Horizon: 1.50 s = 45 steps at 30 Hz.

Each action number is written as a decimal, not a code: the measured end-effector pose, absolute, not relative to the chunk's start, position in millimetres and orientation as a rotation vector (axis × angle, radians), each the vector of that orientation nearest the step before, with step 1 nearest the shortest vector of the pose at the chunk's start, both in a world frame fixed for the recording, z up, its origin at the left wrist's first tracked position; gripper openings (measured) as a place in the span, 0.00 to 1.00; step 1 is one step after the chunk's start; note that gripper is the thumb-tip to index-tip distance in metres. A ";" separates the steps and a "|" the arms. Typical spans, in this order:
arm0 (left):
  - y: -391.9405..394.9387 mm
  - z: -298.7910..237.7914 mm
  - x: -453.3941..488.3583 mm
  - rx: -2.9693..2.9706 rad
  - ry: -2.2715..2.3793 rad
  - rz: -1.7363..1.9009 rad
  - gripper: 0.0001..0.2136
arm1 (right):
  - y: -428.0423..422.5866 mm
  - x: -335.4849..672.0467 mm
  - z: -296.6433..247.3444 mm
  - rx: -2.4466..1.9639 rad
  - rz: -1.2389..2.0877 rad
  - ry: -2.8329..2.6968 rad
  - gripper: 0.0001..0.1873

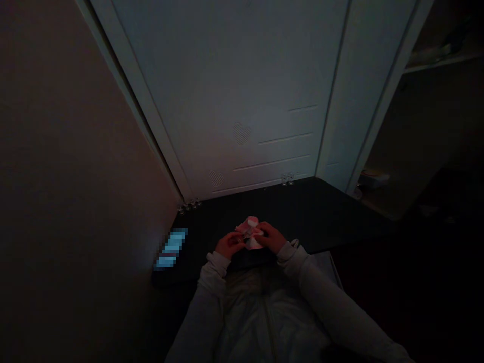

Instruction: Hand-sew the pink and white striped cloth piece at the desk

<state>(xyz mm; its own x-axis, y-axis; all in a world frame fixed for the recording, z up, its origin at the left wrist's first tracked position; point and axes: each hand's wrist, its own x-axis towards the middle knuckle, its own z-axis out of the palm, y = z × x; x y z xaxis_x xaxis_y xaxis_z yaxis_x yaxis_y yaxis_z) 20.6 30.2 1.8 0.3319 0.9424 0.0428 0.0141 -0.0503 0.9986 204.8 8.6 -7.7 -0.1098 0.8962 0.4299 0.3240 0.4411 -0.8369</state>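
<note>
Dim room, white panelled door [212,75] with incised hearts and lines behind; black tabletop [302,217] before it, its far edge along the door.

Item, principal: one soft-looking pink-and-white piece [249,229], creased, material uncertain; located left of the surface's middle, closer to the near edge than the far. Whether it rests on the surface or is held just above cannot be told.

Left hand [230,245]: fingers curled, partly closed, at the piece's left side; what lies between the fingertips is too dark to tell.

Right hand [273,239]: thumb and fingers closed on the piece's right side.

Also on the surface: clear small objects [189,205] at the far left corner; similar clear pair [287,178] at the far edge; pixelated bright rectangle [171,249] by the left edge.

Step in hand, as judged: two-handed fingertip handling of the piece. Next move, as judged, calls for steady right-hand hold and fine left-finger placement in poor light.
</note>
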 end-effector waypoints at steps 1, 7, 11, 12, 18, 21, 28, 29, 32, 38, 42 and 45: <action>30.7 0.6 20.3 1.391 0.955 0.998 0.19 | 8.4 204.6 -7.9 -1.068 0.689 -1.663 0.11; 31.9 -4.5 18.2 1.385 0.991 1.128 0.18 | 9.6 205.6 -11.0 -1.078 0.752 -1.616 0.12; 33.4 -2.7 16.6 1.358 1.006 1.124 0.17 | 12.3 206.3 -11.1 -1.063 0.905 -1.447 0.16; 33.8 -2.3 16.2 1.349 0.994 1.109 0.17 | 11.9 205.5 -9.8 -1.036 0.939 -1.408 0.18; 35.2 -2.8 14.2 1.337 0.939 1.016 0.18 | -1.5 196.5 5.0 -0.953 0.927 -1.613 0.24; 34.4 -2.9 13.6 1.357 0.923 0.984 0.18 | -6.7 195.6 8.4 -1.001 0.837 -1.731 0.21; 31.1 -1.1 16.3 1.403 0.893 0.939 0.18 | -7.0 197.1 5.1 -1.132 0.782 -1.799 0.16; 31.3 -1.5 16.5 1.405 0.895 0.939 0.18 | -7.1 196.8 5.2 -1.156 0.775 -1.797 0.15; 33.0 -3.7 16.1 1.405 0.888 0.925 0.17 | -7.6 194.6 6.5 -1.234 0.757 -1.801 0.15; 34.6 -6.0 15.9 1.391 0.913 0.921 0.17 | -6.2 187.4 7.9 -1.364 0.677 -1.804 0.15; 31.0 -1.7 17.6 1.348 0.898 0.937 0.18 | -3.9 184.9 8.3 -1.450 0.637 -1.762 0.16; 28.1 2.3 18.2 1.336 0.884 0.936 0.18 | -3.5 186.0 8.4 -1.430 0.675 -1.728 0.18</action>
